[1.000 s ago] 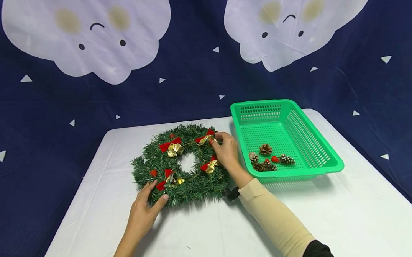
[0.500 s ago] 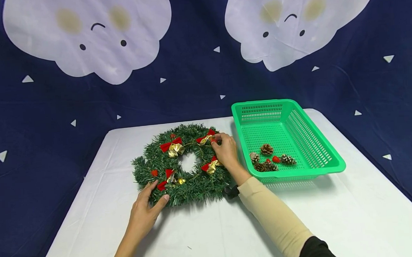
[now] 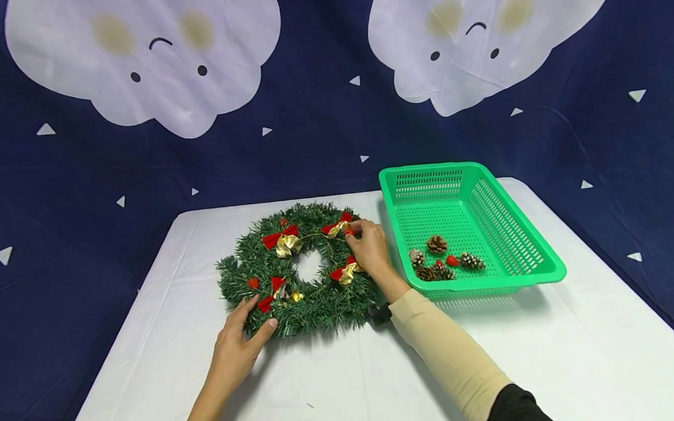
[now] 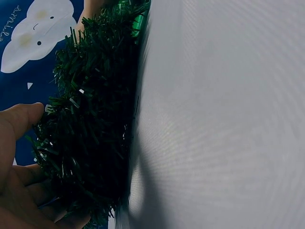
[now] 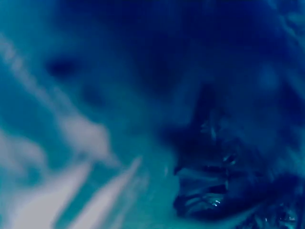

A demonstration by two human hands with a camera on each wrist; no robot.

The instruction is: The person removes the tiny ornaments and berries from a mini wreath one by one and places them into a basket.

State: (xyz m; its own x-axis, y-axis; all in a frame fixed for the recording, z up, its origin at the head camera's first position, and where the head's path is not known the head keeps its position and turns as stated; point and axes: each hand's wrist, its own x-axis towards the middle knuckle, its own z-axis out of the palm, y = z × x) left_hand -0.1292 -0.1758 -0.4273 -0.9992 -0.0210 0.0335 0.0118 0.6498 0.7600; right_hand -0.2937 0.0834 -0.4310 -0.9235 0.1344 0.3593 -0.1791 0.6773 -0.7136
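Note:
A green tinsel wreath [image 3: 319,315] with red-and-gold bows lies on the white table. My left hand [image 3: 235,347] grips its near left edge, thumb on one side and fingers on the other; the left wrist view shows that hand [image 4: 19,157] against the dark strands. My right hand [image 3: 371,250] reaches over the right side and pinches a small red ball [image 3: 349,232] beside the upper right bow [image 3: 337,224]. Other red balls sit in the strands at the upper left and lower left. The right wrist view is dark and blurred, hiding those fingertips.
Right of the wreath stands a green plastic basket [image 3: 515,282] holding several pine cones [image 3: 437,244] and red balls [image 3: 452,261]. A dark blue cloth [image 3: 312,167] with white clouds hangs behind the white table [image 3: 344,386].
Both hands stay nearly where they were. The right fingers have shifted down slightly at the red ball, which shows a bit more now.

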